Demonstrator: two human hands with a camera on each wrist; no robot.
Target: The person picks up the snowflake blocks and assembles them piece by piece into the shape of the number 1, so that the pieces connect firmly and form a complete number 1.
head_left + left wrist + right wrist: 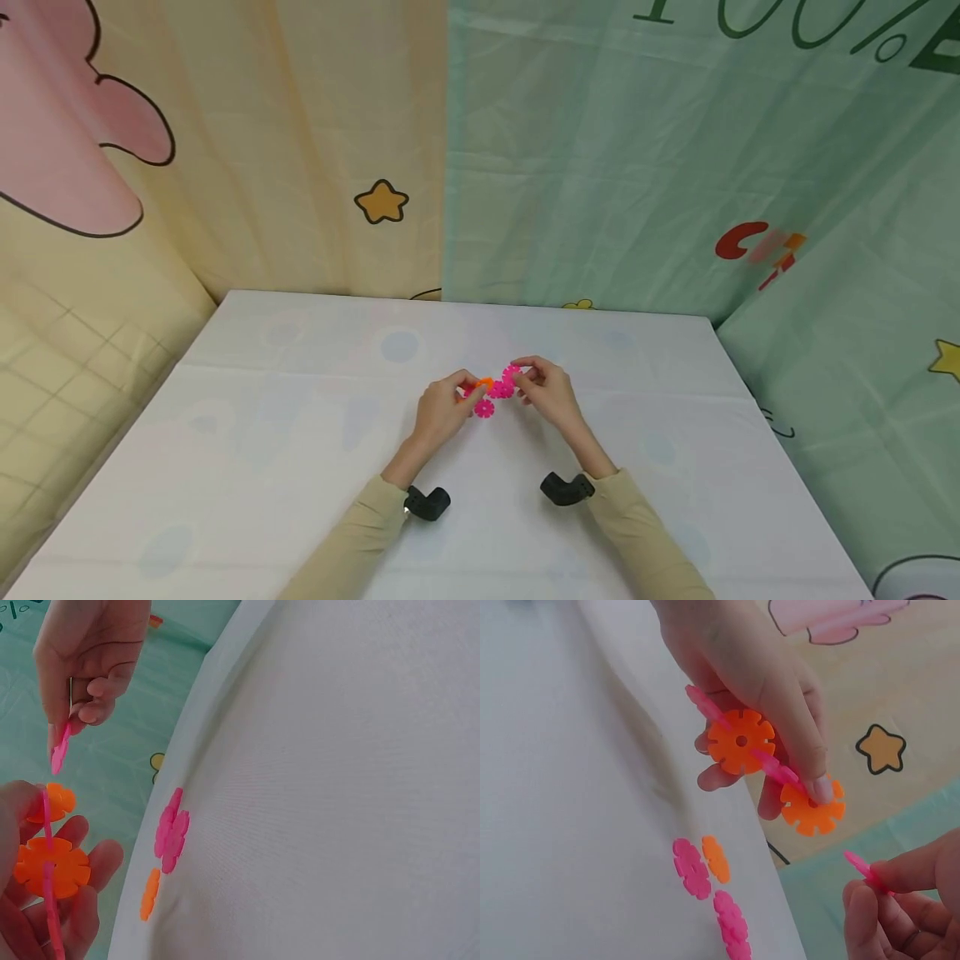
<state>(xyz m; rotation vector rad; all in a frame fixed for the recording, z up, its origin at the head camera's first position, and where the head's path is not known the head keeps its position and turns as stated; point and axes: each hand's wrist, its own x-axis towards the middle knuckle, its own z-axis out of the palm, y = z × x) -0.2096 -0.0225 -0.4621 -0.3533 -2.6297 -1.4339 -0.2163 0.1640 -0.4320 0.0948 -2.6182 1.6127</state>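
My left hand [757, 682] pinches a joined chain of notched discs, an orange disc [741, 741] and a second orange disc [810, 814] with pink ones set crosswise between and beside them. Thumb and forefinger of my right hand [551, 395] pinch a single pink disc [61, 752], its edge facing the left wrist view. A small gap separates that disc from the chain's end. Below the hands, loose pink discs [692, 868] and one orange disc [715, 859] lie on the table.
A white cloth with pale spots covers the table [262, 467]. Printed curtains [555, 167] hang behind its far edge and along both sides. Each wrist wears a black device, the left one [427, 503] and the right one [566, 489].
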